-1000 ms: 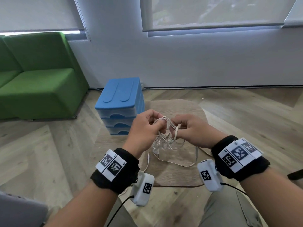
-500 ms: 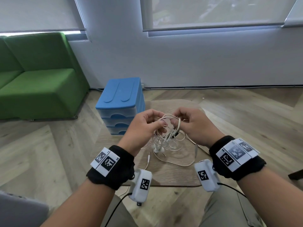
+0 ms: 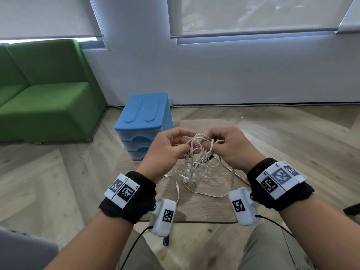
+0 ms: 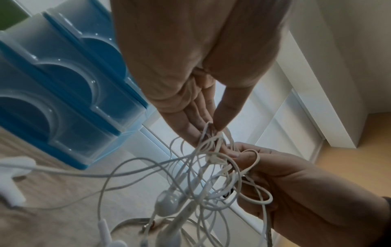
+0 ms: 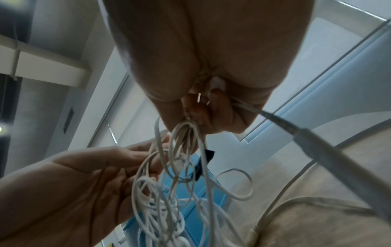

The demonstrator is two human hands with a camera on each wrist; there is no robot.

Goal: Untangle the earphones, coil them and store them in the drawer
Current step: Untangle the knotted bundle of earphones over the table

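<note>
The tangle of thin white earphone cables [image 3: 196, 162] hangs between both hands above the small brown wooden tabletop [image 3: 202, 207], its lower loops, earbuds and jack plugs trailing down onto the wood. The left hand [image 3: 165, 151] pinches strands at the top of the knot between thumb and fingertips, and the right hand [image 3: 228, 147] has its fingers curled round a bundle of loops just beside it, with one flat cable running out under the palm. Judging by the dense crossings seen from both wrist views, untangling is at an early stage: nothing is separated, coiling has not begun, and storing is all to come. The blue plastic drawer unit with translucent drawer fronts [image 3: 143, 125] stands at the far left corner of the tabletop, near the left hand, and all the drawers that show appear closed, so one must be pulled out later. The tabletop is small; the hanging ends lie near its front edge and could slip off. To the right and front of the knot the wood offers room for laying cables out.
</note>
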